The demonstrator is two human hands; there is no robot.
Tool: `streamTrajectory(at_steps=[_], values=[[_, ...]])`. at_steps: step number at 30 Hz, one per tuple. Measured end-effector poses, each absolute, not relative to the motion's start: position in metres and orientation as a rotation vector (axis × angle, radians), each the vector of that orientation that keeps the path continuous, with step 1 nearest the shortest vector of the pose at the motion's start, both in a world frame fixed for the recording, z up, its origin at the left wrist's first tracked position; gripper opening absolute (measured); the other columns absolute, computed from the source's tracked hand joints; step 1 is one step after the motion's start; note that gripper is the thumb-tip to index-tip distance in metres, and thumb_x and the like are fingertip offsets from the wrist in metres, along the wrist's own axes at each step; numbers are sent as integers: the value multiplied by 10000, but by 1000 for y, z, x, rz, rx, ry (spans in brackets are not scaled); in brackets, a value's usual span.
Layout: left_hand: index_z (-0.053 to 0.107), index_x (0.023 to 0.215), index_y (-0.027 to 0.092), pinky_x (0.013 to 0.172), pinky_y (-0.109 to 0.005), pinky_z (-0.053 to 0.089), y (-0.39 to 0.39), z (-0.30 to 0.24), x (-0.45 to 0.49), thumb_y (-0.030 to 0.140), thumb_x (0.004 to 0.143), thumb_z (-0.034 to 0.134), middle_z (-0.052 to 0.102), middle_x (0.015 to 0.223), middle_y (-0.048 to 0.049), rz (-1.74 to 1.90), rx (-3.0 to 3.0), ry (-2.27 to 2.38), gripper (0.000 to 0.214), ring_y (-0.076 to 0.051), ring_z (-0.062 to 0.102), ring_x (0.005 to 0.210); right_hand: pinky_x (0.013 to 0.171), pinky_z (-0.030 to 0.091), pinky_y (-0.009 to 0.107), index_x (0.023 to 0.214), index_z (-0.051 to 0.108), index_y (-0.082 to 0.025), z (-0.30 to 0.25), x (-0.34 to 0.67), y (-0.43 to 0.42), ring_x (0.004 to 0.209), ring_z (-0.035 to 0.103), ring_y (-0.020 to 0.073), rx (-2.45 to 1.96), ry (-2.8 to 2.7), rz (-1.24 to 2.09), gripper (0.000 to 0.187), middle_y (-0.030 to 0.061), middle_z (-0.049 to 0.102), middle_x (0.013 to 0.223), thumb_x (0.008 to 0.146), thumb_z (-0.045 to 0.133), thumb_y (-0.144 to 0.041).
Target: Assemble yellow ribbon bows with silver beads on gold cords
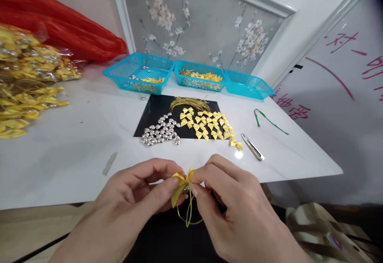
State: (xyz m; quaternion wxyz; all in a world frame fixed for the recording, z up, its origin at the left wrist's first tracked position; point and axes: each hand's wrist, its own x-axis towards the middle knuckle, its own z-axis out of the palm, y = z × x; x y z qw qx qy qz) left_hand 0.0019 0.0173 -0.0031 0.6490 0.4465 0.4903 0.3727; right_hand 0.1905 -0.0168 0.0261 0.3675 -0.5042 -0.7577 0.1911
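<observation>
A yellow ribbon bow (178, 191) is held up in front of the table's near edge. My left hand (140, 199) pinches the bow's left side between thumb and fingers. On its other side my right hand (230, 203) is closed, thumb and forefinger pressed together at the bow's right part and its cord. A thin gold cord (189, 215) hangs in loops below the bow. Something silvery shows just under the knot, mostly hidden by the fingers. Beyond my hands, silver beads (160, 131), yellow bows (206, 123) and a bundle of gold cords (190, 103) lie on a black sheet (146, 115).
Thread snips (253, 147) and a green tie (271, 121) lie at right. Blue baskets stand behind: left (119, 75), middle (200, 83) and right (249, 87). Bagged yellow bows (36, 55) and a loose pile (26, 105) fill the left, near red fabric (74, 36).
</observation>
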Motion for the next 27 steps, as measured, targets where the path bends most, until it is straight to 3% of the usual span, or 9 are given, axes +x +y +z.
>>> streamTrajectory(at_steps=[9, 16, 27], values=[[778, 906, 278, 703, -229, 567, 16, 1, 2, 488, 771, 843, 755, 861, -20, 808, 1008, 1091, 258, -200, 698, 820, 547, 397, 263, 828, 643, -160, 28, 190, -16, 607, 488, 123, -1321, -1986, 502, 208, 6, 529, 770, 943, 490, -79], [748, 867, 261, 603, -201, 525, 20, 1, 4, 462, 754, 867, 728, 782, -10, 798, 1039, 1051, 259, -162, 643, 706, 586, 447, 277, 834, 653, -156, 31, 192, -15, 663, 530, 149, -1318, -2080, 480, 243, 31, 573, 801, 944, 467, -44], [795, 883, 265, 680, -218, 552, 18, 2, 4, 472, 778, 843, 771, 836, -17, 811, 1044, 1067, 237, -183, 680, 787, 560, 403, 274, 822, 608, -160, 28, 186, -15, 610, 493, 126, -1334, -2046, 387, 210, 10, 528, 786, 944, 473, -57]])
